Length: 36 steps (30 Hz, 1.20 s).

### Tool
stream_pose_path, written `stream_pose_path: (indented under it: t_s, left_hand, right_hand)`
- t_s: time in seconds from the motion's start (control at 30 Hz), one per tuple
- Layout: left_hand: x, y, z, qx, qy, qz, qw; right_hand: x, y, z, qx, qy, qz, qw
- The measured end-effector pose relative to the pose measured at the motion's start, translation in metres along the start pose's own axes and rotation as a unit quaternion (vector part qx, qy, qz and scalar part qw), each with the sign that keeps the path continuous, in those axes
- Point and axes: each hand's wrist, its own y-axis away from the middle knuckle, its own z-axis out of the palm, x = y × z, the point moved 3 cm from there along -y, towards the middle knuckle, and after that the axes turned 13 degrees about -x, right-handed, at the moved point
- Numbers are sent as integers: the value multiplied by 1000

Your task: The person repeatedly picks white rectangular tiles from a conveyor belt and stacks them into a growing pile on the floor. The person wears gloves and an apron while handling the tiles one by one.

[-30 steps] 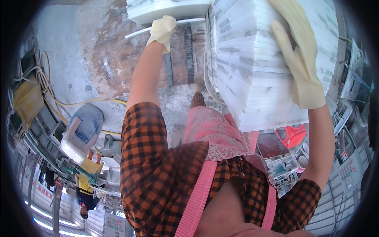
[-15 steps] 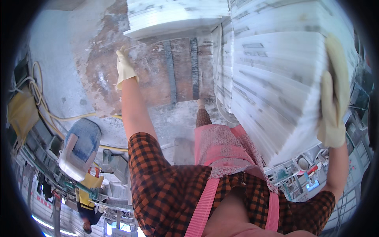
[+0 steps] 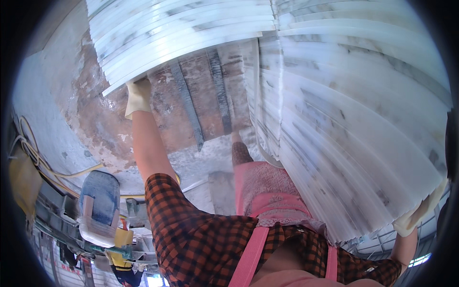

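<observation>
Long white slabs with grey veining, apparently stone, stand in two leaning stacks that meet at a corner. My left hand (image 3: 137, 98), in a cream rubber glove, is at the lower edge of the left stack (image 3: 191, 33). Its fingers go behind the front slab's edge and are hidden. Far to the right, my gloved right hand (image 3: 416, 215) holds the outer end of the right stack's front slab (image 3: 349, 143); part of its fingers is behind the slab.
Dark strips (image 3: 186, 105) lie on the worn reddish-brown surface (image 3: 162, 100) below the left stack. A blue-seated chair (image 3: 100, 198) stands at lower left, near a yellow hose (image 3: 62, 174). Farther back is a person in dark and yellow clothing (image 3: 125, 272).
My left hand has gone from free of the slabs to the left stack's lower edge. My right hand has moved down along the right slab's end. The view has shifted.
</observation>
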Motion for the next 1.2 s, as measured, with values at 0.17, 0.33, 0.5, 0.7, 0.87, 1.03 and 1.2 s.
stream_pose_path:
  t_s: [0.17,0.33,0.5,0.7,0.87,1.03,1.2]
  left_hand:
    - [-10,7,11,10,33,-70,997]
    - [-27,-2,-4,69,8,-54,996]
    - [-20,-10,-8,25,-109,40,993]
    - [14,76,52,186,-328,67,924]
    - [15,155,152,-59,-175,-84,979]
    - [40,167,226,-53,-185,-115,975]
    - [54,173,234,-3,-323,-78,943]
  right_hand:
    - [-5,-3,-5,-11,10,7,1000]
    - [-10,-5,-8,-14,24,3,1000]
    - [-21,-6,-10,-10,47,-14,999]
    - [-43,-20,-16,51,48,-82,994]
    - [-57,-19,-18,101,29,-127,986]
    - [-66,-13,-25,105,48,-126,985]
    - [-68,-15,-28,123,14,-152,981]
